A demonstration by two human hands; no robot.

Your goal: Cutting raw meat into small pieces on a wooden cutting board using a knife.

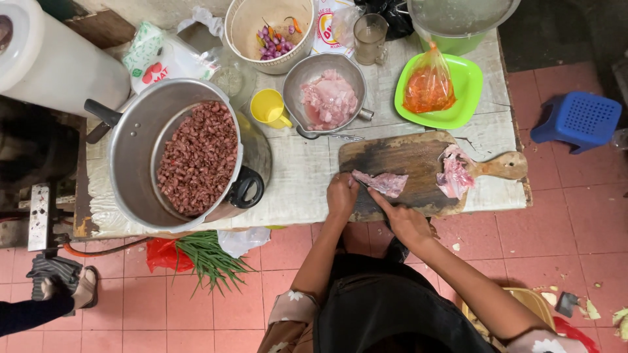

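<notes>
Head camera looks straight down over table (pixel 307 170).

The metal basin (pixel 458 16) is cut off by the top edge.

Left hand: your left hand (pixel 341 195) presses the strip of raw meat (pixel 381 182) on the cutting board (pixel 405 160).
Right hand: your right hand (pixel 405 222), just beside it, touches the meat's near edge.
Beyond your hands: a bowl of meat (pixel 327 98), yellow cup (pixel 269 106).
Left of them: pot of beans (pixel 196 157).
</notes>
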